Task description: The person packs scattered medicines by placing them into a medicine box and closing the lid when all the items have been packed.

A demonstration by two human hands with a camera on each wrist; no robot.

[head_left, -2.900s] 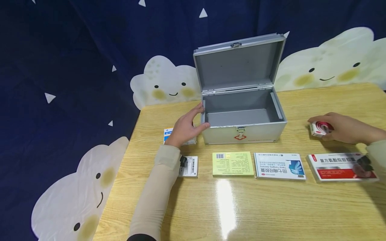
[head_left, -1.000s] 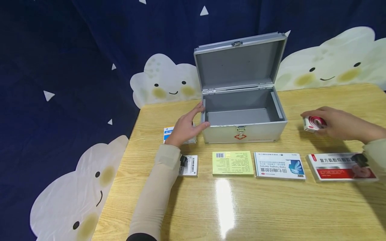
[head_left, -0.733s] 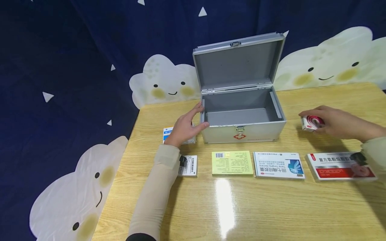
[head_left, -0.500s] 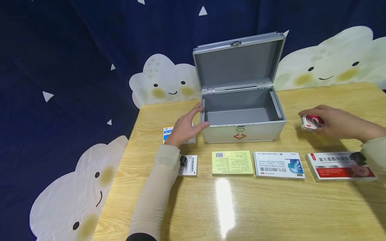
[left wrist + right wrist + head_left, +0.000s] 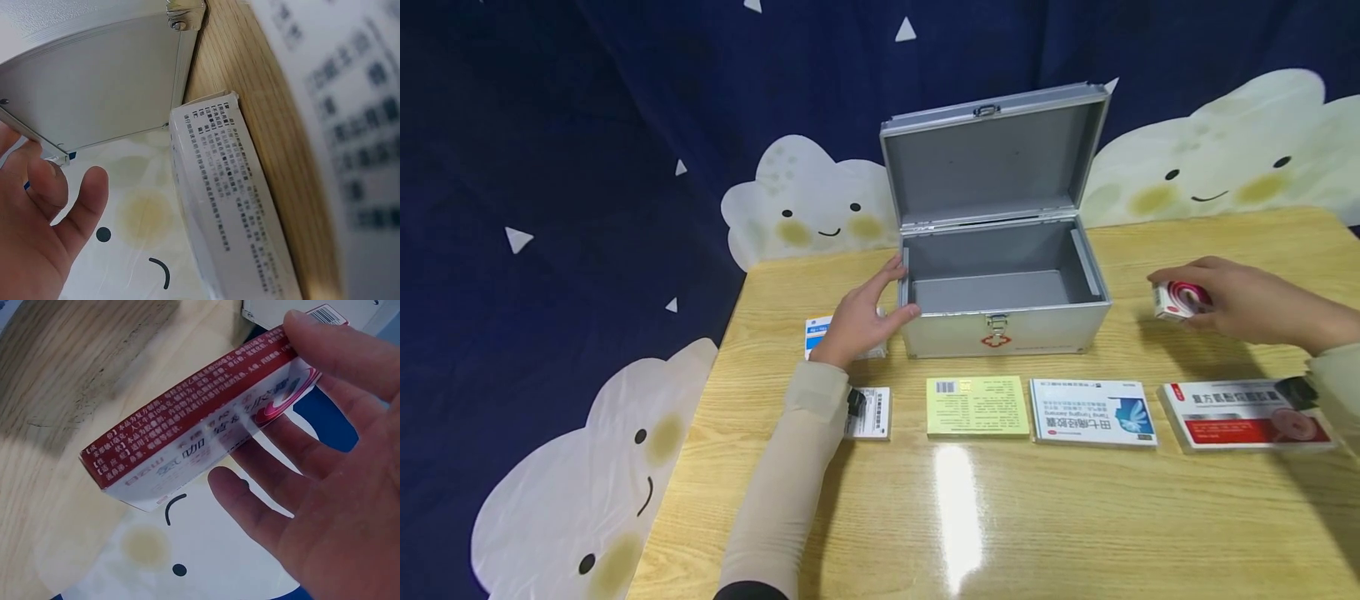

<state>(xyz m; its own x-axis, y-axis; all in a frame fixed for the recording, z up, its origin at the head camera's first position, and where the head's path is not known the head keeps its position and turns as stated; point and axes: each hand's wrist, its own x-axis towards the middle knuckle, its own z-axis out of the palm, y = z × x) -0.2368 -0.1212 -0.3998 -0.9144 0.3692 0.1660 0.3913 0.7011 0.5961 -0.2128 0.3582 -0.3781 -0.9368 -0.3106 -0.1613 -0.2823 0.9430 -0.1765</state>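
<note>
An open silver metal case point(image 5: 1000, 329) with a red cross on its front stands mid-table, lid up and nothing inside. My left hand point(image 5: 898, 292) rests against the case's left wall, fingers fairly straight and thumb at the front corner; the left wrist view shows that wall point(image 5: 94, 94) beside my fingers point(image 5: 69, 206). My right hand point(image 5: 1180, 287) holds a small red-and-white box point(image 5: 1176, 302) just above the table, right of the case. In the right wrist view the box point(image 5: 200, 431) is pinched between thumb and fingers point(image 5: 262, 506).
A row of flat boxes lies in front of the case: a small white one point(image 5: 871, 412), a yellow-green one point(image 5: 977, 407), a blue-and-white one point(image 5: 1093, 412) and a long red-and-white one point(image 5: 1243, 415). Another blue-and-white box point(image 5: 815, 335) lies under my left wrist. A dark cloud-print curtain hangs behind.
My right hand has raised the small red-and-white box off the table and carried it a little left, toward the case. The left hand has stayed on the case.
</note>
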